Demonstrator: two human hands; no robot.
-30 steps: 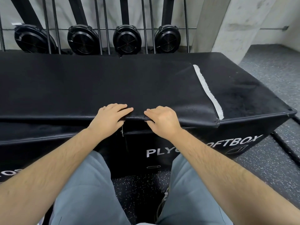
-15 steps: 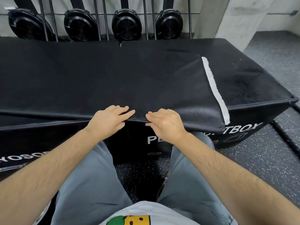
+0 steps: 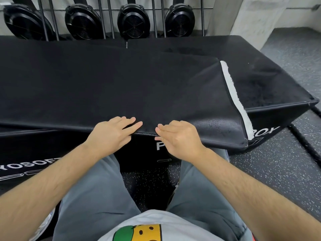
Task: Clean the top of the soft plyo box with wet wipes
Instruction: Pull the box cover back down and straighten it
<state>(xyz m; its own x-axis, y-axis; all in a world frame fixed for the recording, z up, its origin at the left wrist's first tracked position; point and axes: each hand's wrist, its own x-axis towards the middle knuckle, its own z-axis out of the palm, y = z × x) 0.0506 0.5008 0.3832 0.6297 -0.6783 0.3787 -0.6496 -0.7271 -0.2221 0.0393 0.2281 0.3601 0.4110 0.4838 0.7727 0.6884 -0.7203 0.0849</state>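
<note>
The black soft plyo box lies across the view in front of me, with white lettering on its front. Its black top cover flap is raised off the box at the near edge and right corner. A white fastening strip shows along the flap's right edge. My left hand and my right hand pinch the flap's near edge side by side, fingers on top and thumbs underneath. No wet wipes are in view.
Several black round fan housings and upright bars stand right behind the box against the wall. A concrete pillar rises at the back right. Speckled rubber floor spreads to the right and between my legs.
Both hands have drawn the flap's near edge toward me and upward. The flap's right corner has peeled further off the box and hides more of the front lettering.
</note>
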